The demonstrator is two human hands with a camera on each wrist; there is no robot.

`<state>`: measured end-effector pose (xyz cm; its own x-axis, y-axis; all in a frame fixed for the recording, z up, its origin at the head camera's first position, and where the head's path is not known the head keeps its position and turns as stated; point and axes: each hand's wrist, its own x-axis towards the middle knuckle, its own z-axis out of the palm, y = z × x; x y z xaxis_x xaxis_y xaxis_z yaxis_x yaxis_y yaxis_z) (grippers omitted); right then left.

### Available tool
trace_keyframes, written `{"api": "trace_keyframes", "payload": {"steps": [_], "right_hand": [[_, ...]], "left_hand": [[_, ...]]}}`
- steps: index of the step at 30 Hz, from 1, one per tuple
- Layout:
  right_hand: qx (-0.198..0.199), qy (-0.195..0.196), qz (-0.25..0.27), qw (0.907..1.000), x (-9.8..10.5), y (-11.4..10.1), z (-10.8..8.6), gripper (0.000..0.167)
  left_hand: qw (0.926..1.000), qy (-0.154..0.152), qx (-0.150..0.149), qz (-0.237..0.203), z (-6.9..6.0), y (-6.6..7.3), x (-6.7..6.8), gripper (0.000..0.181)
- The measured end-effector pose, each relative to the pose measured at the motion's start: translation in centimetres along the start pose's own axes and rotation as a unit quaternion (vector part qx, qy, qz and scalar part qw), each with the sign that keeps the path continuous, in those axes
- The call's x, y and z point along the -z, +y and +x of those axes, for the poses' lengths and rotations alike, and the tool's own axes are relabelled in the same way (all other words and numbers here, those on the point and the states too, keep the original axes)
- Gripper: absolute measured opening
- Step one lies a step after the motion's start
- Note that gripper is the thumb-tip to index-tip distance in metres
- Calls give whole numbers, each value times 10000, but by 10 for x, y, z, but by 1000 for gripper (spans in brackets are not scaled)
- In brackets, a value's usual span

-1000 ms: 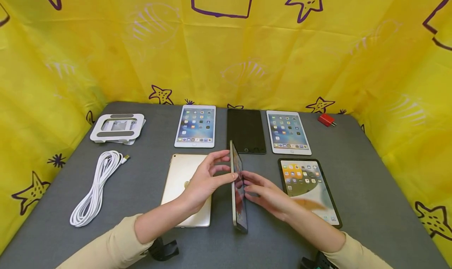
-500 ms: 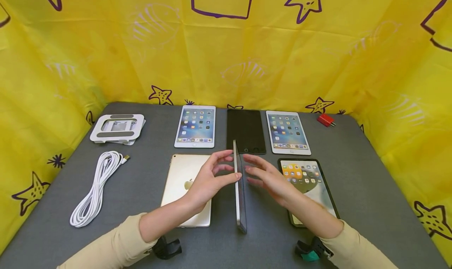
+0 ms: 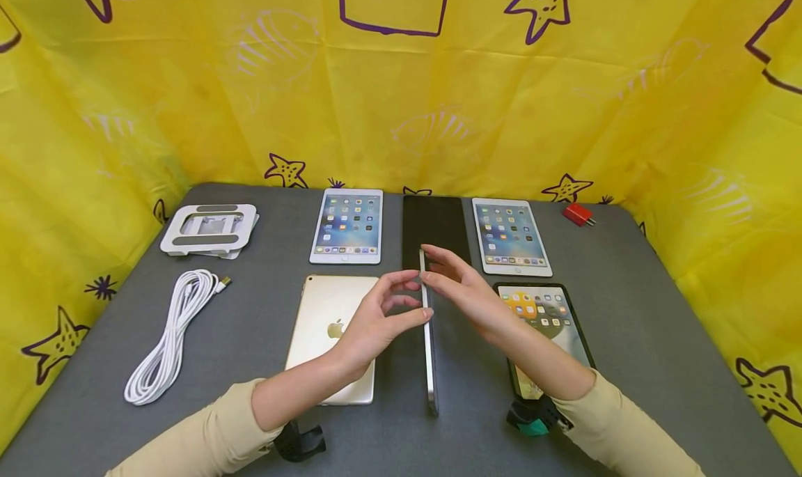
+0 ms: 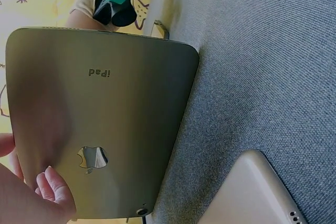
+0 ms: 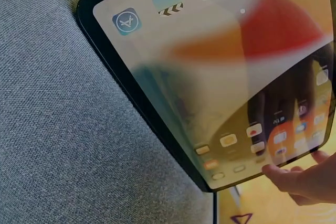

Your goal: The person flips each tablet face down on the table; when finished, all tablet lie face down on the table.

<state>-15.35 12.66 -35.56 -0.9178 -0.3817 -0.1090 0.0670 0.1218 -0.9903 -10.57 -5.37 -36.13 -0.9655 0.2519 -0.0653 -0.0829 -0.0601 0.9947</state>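
Observation:
A tablet [image 3: 429, 358] stands on its long edge on the grey table, between my hands. Its silver-grey back [image 4: 121, 114], marked with an apple logo, faces left; its lit screen [image 5: 220, 77] faces right. My left hand [image 3: 376, 324] holds the upper edge, thumb on the rim and fingers toward the back. With thumb and fingers my right hand [image 3: 466, 289] pinches the far upper corner. Under my left forearm a gold tablet [image 3: 313, 324] lies face down. Beneath my right forearm is a black-framed tablet [image 3: 551, 310] with its screen lit.
Along the back lie two white-framed tablets, one left [image 3: 347, 223] and one right [image 3: 510, 233], with a dark-screened black tablet [image 3: 434, 219] between them. A white folded stand [image 3: 209, 240] and a coiled white cable [image 3: 166, 352] are at left, a red charger plug [image 3: 577, 214] at back right.
The upright tablet has turned more edge-on and shifted slightly right. My right hand has left its screen side, moved up and away from me, and taken the far upper corner.

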Motion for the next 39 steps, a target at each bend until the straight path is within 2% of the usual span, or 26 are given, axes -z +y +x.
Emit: {"api": "trace_keyframes", "payload": {"steps": [10, 15, 20, 23, 25, 27, 29, 32, 35, 37, 39], "right_hand": [[88, -38, 6, 10000, 1, 1, 1, 57], [56, 11, 43, 10000, 4, 0, -1, 57], [-14, 33, 58, 10000, 7, 0, -3, 57], [-73, 33, 4, 10000, 10, 1, -4, 58], [-98, 50, -20, 9999, 11, 1, -5, 58], [-97, 63, -15, 9999, 13, 2, -6, 58], [-95, 76, -21, 9999, 15, 2, -7, 58], [-88, 75, -6, 9999, 17, 2, -8, 58], [-63, 39, 21, 10000, 19, 3, -10, 58], [-53, 15, 45, 10000, 20, 3, -11, 58], [-43, 11, 82, 10000, 21, 3, -11, 58]], "left_hand": [[9997, -178, 3, 181, -3, -1, 1, 56], [9988, -373, -131, 282, -5, -2, 1, 53], [9958, -506, -562, 520, -9, -3, 2, 51], [9881, -554, -1139, 872, -12, -6, 2, 45], [9763, -585, -1702, 1199, -14, -8, 1, 39], [9589, -640, -2319, 1505, -16, -9, 0, 34], [9361, -754, -2905, 1834, -17, -9, -2, 30], [8948, -1021, -3703, 2276, -19, -8, -6, 29], [8536, -1279, -4311, 2631, -19, -7, -10, 28], [8330, -1424, -4575, 2766, -19, -7, -12, 27], [8181, -1506, -4738, 2891, -18, -7, -14, 26]]}}
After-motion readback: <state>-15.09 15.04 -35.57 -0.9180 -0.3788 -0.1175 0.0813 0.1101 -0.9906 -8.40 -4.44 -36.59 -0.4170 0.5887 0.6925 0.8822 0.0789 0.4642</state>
